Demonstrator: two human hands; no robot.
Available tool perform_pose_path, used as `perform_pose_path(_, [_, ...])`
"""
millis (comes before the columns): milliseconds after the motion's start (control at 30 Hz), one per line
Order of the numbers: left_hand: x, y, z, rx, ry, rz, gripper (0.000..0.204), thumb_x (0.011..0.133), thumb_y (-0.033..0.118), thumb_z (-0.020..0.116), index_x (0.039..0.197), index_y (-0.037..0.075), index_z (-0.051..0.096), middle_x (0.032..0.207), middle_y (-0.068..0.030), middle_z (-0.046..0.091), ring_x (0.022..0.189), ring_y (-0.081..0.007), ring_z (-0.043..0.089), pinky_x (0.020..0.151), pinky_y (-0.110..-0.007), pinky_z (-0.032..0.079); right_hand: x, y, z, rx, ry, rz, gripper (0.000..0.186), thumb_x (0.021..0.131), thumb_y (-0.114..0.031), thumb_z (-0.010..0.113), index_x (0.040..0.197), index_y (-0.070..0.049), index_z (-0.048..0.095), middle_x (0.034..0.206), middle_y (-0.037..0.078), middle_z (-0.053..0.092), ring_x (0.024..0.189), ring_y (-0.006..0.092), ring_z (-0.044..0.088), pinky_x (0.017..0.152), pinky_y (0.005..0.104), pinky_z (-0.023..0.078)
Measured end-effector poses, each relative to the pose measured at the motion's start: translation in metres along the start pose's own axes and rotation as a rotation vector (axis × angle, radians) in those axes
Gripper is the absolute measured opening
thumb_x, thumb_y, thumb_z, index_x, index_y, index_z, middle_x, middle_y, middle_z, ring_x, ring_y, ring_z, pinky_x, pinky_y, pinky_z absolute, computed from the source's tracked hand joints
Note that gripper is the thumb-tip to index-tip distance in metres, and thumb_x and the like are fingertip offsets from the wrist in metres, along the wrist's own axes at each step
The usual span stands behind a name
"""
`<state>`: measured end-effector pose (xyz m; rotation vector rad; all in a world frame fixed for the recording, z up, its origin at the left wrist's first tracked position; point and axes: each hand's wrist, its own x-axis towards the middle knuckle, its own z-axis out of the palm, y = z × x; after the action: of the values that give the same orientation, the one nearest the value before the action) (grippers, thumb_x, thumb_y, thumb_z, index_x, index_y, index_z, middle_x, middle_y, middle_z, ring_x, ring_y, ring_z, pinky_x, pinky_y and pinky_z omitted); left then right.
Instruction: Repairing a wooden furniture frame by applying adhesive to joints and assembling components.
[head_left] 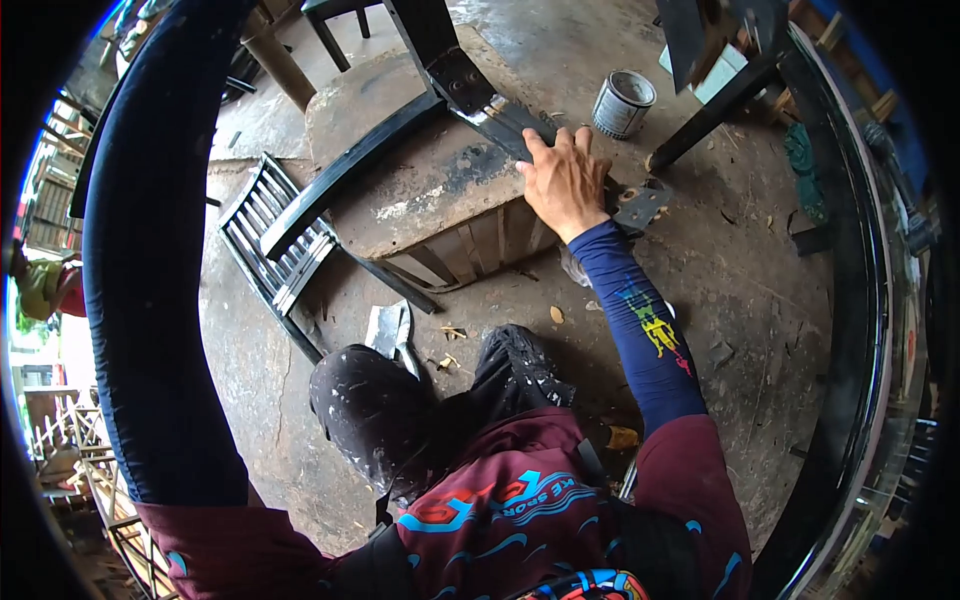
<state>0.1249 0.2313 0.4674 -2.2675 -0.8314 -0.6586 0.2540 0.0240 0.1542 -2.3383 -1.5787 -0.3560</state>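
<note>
My right hand [568, 182] holds the near right end of a black wooden chair frame [360, 168], its thumb and fingers laid over the wood from above. The frame rests on a worn, stained low stand [415, 215]. One curved rail reaches down to the left, and a thick post [428, 40] rises toward the top edge. Pale, bare wood shows beside the joint near my fingers. Along the left side my left arm [150, 270], in a dark sleeve, stretches upward; its hand lies beyond the picture.
A paint-smeared can [624, 103] stands right of the stand. Left of it lies a slatted black chair part [275, 230]. Near my knees is a whitish scrap [388, 328] on the concrete floor [740, 350]. A long glossy black edge [870, 330] curves along the right.
</note>
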Motion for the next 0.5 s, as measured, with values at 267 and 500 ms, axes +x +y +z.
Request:
perform_pose_path(267, [-0.001,0.062,-0.013,-0.006,0.172,0.131,0.032,0.073,0.037,0.071,0.088,0.009,0.076,0.085,-0.0149,0.074,0.080,-0.0315,0.073,0.073,-0.043,0.059,-0.006,-0.007,0.017,0.111,0.042,0.108,0.045,0.087,-0.027,0.073,0.129,-0.014,0.064,0.107,0.014,0.064,0.110,0.0350,0.051,0.082,0.0621,0.047])
perform_pose_path(500, [0.015,0.044,0.009,-0.038,0.106,0.164,0.037,0.072,0.044,0.072,0.091,0.013,0.077,0.084,-0.0143,0.073,0.080,-0.0334,0.072,0.072,-0.045,0.058,-0.004,-0.001,0.023,0.074,0.033,0.207,0.046,0.085,-0.029,0.072,0.128,-0.013,0.065,0.108,0.016,0.065,0.114,0.0364,0.051,0.083,0.0633,0.045])
